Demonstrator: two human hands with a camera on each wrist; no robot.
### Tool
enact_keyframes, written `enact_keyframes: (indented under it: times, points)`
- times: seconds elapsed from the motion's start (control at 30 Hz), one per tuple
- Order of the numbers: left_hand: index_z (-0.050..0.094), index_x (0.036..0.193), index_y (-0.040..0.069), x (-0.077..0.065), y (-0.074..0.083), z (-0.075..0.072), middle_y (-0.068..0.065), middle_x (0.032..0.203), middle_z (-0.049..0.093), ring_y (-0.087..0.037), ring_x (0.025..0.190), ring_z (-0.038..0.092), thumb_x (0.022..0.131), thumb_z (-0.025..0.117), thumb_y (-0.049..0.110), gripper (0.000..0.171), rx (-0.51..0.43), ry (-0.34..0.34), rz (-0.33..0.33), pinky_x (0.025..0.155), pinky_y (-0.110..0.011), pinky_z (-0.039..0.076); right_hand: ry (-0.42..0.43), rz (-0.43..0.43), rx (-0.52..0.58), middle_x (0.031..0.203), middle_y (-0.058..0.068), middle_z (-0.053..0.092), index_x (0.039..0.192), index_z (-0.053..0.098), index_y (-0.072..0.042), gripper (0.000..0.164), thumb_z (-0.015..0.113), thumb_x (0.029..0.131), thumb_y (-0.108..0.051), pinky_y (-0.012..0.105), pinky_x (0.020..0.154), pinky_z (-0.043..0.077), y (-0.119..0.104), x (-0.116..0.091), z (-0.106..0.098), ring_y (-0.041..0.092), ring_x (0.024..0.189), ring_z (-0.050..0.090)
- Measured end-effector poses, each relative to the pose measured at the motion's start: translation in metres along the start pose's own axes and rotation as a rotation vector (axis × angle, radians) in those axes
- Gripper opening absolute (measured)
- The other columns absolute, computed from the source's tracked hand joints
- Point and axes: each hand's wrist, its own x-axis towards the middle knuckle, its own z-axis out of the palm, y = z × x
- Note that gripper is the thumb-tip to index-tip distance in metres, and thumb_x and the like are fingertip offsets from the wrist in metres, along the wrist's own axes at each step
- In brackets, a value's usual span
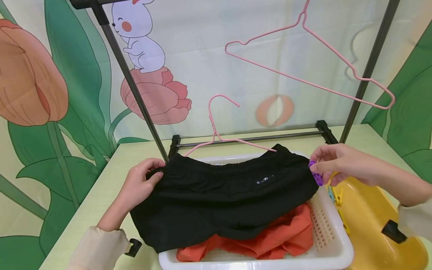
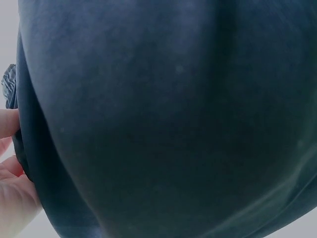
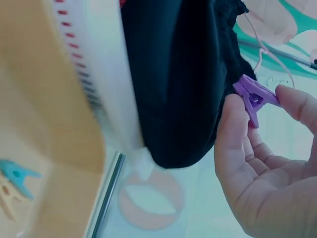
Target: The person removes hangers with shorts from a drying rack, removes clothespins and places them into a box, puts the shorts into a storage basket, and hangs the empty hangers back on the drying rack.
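A pair of black shorts point(image 1: 219, 198) is spread between the two hands, over a white basket point(image 1: 341, 258) holding orange-red cloth point(image 1: 270, 240). My left hand point(image 1: 143, 183) pinches the shorts at the left end of the waistband; in the left wrist view the dark cloth point(image 2: 168, 114) fills most of the picture. A pink hanger point(image 1: 213, 125) rises from behind the waistband, its lower part hidden by the shorts. My right hand point(image 1: 341, 161) pinches a purple clothespin point(image 1: 316, 173) at the right side of the shorts. In the right wrist view the clothespin point(image 3: 254, 99) touches the waistband edge.
Another pink hanger point(image 1: 310, 80) hangs at the upper right, between the dark poles of a rack point(image 1: 125, 71). Right of the basket lies a yellow tray point(image 1: 371, 210) with several clothespins, among them a blue one point(image 3: 17, 176). A printed curtain point(image 1: 209, 67) stands behind.
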Motion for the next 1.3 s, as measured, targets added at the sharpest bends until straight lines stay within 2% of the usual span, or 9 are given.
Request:
enact_keyframes:
  times: [0.2, 0.83, 1.07, 1.3]
  points:
    - [0.056, 0.103, 0.001, 0.000, 0.001, -0.001, -0.014, 0.097, 0.059, -0.026, 0.089, 0.051, 0.084, 0.053, -0.001, 0.020, 0.000, -0.002, 0.000, 0.082, -0.044, 0.042, -0.033, 0.060, -0.011, 0.079, 0.010, 0.058, 0.103, 0.040, 0.003, 0.034, 0.055, 0.084, -0.021, 0.033, 0.058, 0.050, 0.015, -0.003, -0.007, 0.021, 0.065, 0.059]
    - [0.055, 0.104, 0.001, 0.000, 0.002, -0.001, -0.014, 0.098, 0.059, -0.026, 0.090, 0.051, 0.084, 0.053, -0.001, 0.020, -0.005, -0.009, -0.001, 0.083, -0.044, 0.042, 0.011, 0.228, -0.150, 0.074, 0.006, 0.058, 0.104, 0.042, 0.003, 0.036, 0.056, 0.084, -0.023, 0.030, 0.054, 0.050, 0.065, -0.007, -0.020, 0.019, 0.061, 0.057]
    - [0.055, 0.104, 0.001, -0.001, 0.003, -0.002, -0.015, 0.099, 0.058, -0.026, 0.090, 0.051, 0.084, 0.053, 0.000, 0.020, -0.006, -0.012, -0.006, 0.083, -0.045, 0.042, 0.028, 0.315, -0.185, 0.072, 0.005, 0.060, 0.098, 0.044, 0.001, 0.035, 0.058, 0.082, -0.027, 0.029, 0.055, 0.050, 0.080, -0.006, -0.021, 0.017, 0.061, 0.056]
    - [0.055, 0.104, 0.002, 0.000, 0.001, -0.001, -0.014, 0.098, 0.058, -0.026, 0.091, 0.051, 0.084, 0.053, 0.000, 0.020, -0.009, -0.010, -0.003, 0.083, -0.044, 0.042, 0.022, 0.345, -0.215, 0.069, 0.004, 0.057, 0.092, 0.044, -0.002, 0.030, 0.058, 0.082, -0.026, 0.027, 0.054, 0.048, 0.096, -0.003, -0.018, 0.015, 0.057, 0.053]
